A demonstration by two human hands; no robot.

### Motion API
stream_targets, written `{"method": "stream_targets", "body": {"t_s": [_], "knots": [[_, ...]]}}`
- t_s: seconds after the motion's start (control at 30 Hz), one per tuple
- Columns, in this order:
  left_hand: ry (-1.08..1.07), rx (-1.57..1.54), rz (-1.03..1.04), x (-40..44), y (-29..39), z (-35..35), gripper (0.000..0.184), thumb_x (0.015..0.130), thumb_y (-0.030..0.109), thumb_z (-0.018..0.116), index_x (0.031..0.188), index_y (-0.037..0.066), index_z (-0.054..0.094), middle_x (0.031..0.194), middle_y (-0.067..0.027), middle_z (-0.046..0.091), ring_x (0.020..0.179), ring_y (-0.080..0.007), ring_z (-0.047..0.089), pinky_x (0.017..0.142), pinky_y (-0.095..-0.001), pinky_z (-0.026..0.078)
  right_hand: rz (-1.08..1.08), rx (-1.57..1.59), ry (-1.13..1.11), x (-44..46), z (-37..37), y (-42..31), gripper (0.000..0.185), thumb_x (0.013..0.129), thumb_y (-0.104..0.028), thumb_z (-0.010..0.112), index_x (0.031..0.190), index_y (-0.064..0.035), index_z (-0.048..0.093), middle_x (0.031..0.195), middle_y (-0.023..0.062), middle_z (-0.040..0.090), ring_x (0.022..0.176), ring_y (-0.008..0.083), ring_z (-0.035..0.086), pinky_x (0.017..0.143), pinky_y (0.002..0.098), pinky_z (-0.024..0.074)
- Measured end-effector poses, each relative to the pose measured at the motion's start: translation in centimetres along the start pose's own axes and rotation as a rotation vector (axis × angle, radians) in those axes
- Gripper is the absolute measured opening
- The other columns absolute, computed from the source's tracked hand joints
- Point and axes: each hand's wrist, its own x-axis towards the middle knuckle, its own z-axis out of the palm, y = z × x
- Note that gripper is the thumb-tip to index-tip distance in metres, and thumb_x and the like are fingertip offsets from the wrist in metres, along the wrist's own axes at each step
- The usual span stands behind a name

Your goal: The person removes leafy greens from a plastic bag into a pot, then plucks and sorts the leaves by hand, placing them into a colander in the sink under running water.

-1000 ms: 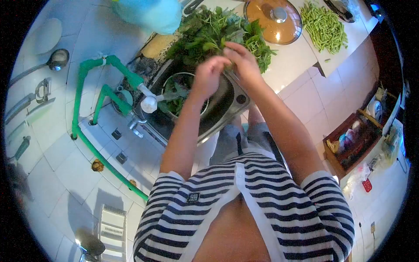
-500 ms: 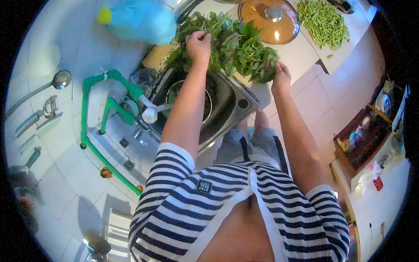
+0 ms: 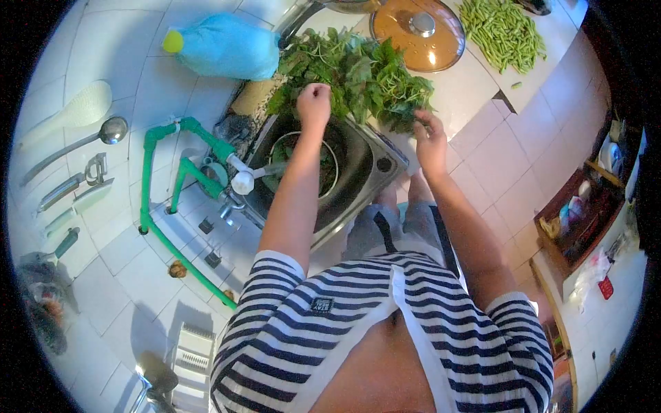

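A heap of leafy greens [image 3: 358,76] lies on the counter behind the metal sink [image 3: 358,165]. My left hand [image 3: 315,104] is closed at the near left edge of the heap, above the sink; whatever its fingers hold is hidden. At the heap's right end, my right hand [image 3: 430,134] has bent fingers touching or close to the leaves, and its grip is not clear. Inside the sink stands a round bowl [image 3: 335,175] with some leaves, partly hidden by my left forearm.
A white tap [image 3: 243,182] on green pipes [image 3: 147,175] reaches over the sink. A blue bottle [image 3: 231,48] is at the upper left. Behind are a glass lid [image 3: 420,41] and cut green beans [image 3: 502,34]. Utensils including a ladle [image 3: 112,131] hang at left.
My hands first moved apart from a meeting point over the greens to either side of the heap. Since then both have come slightly lower in the view.
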Motion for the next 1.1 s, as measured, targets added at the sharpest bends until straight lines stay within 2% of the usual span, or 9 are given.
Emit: {"method": "stream_targets", "body": {"t_s": [0.07,0.23,0.33,0.4,0.5,0.73,0.97,1.03,1.1], "knots": [[0.166,0.16,0.245,0.0,0.6,1.7,0.024,0.074,0.023,0.066,0.081,-0.001,0.063,0.067,-0.0088,0.062,0.062,-0.0198,0.06,0.059,-0.0312,0.046,0.085,0.045,-0.053,-1.3,0.4,0.8,0.021,0.079,-0.001,0.056,0.099,-0.0038,0.058,0.108,0.0145,0.054,0.105,0.0267,0.05,0.092,0.0328,0.0372],[0.195,0.323,0.373,1.3,-0.7,2.7,0.017,0.072,0.019,0.066,0.078,0.002,0.064,0.077,-0.0147,0.064,0.069,-0.0278,0.063,0.062,-0.0348,0.048,0.066,0.015,-0.082,-3.0,0.4,0.7,0.019,0.08,-0.003,0.055,0.099,-0.0041,0.058,0.11,0.0145,0.054,0.107,0.027,0.049,0.092,0.0327,0.037],[0.11,-0.001,0.075,-0.6,0.4,0.2,0.018,0.076,0.019,0.063,0.081,0.001,0.062,0.074,-0.0108,0.065,0.064,-0.0187,0.062,0.059,-0.0288,0.046,0.025,-0.087,-0.087,-2.8,0.0,-0.8,0.019,0.081,-0.003,0.055,0.099,-0.0041,0.058,0.104,0.0125,0.057,0.099,0.0231,0.053,0.087,0.0301,0.0399],[0.113,0.024,0.054,-1.8,1.0,-1.0,0.02,0.077,0.02,0.064,0.083,0.001,0.061,0.073,-0.0097,0.064,0.064,-0.0159,0.06,0.06,-0.027,0.046,0.25,0.152,-0.189,-2.4,0.3,-2.3,0.018,0.082,-0.004,0.054,0.1,-0.0042,0.058,0.095,0.0102,0.059,0.088,0.0179,0.056,0.079,0.0277,0.0429],[0.096,0.144,0.275,-2.2,1.3,-0.3,0.021,0.075,0.02,0.066,0.082,0.001,0.062,0.074,-0.01,0.064,0.065,-0.0193,0.061,0.062,-0.0303,0.047,0.177,0.15,-0.232,-2.2,2.1,-1.6,0.018,0.083,-0.003,0.052,0.1,-0.0037,0.057,0.088,0.0083,0.06,0.08,0.0141,0.056,0.072,0.026,0.0437],[0.132,0.28,0.254,1.3,0.2,2.4,0.021,0.072,0.022,0.066,0.079,0.002,0.063,0.072,-0.0148,0.063,0.067,-0.0307,0.06,0.061,-0.0363,0.046,0.31,0.184,-0.261,-3.5,2.2,-2.6,0.017,0.084,-0.003,0.053,0.1,-0.0009,0.057,0.087,0.0051,0.059,0.079,0.0113,0.054,0.072,0.0244,0.0431],[0.012,-0.019,0.161,-6.7,4.8,-3.9,0.013,0.073,0.011,0.06,0.073,0.0,0.054,0.064,-0.0045,0.055,0.059,-0.0136,0.051,0.057,-0.0274,0.041,0.29,0.282,-0.384,-2.7,2.3,-3.6,0.019,0.086,-0.012,0.054,0.103,-0.0022,0.056,0.09,0.0045,0.059,0.085,0.0113,0.053,0.076,0.0253,0.0422],[-0.096,-0.149,0.147,-8.1,3.4,-3.6,0.012,0.069,0.005,0.06,0.074,-0.002,0.052,0.071,-0.0024,0.054,0.066,-0.0099,0.05,0.062,-0.0251,0.041,0.726,0.673,-0.474,-1.7,4.0,-5.6,0.028,0.088,-0.024,0.053,0.108,-0.0049,0.054,0.091,0.0046,0.058,0.081,0.0114,0.052,0.071,0.0262,0.0418],[-0.173,-0.137,0.31,-10.6,4.5,-3.5,0.011,0.068,0.001,0.06,0.072,-0.001,0.05,0.079,-0.0072,0.056,0.071,-0.014,0.053,0.066,-0.0259,0.043,0.857,0.789,-0.58,0.5,5.7,-3.6,0.032,0.088,-0.027,0.053,0.111,-0.0054,0.052,0.09,0.0042,0.058,0.079,0.0116,0.051,0.068,0.0272,0.0409]]}}
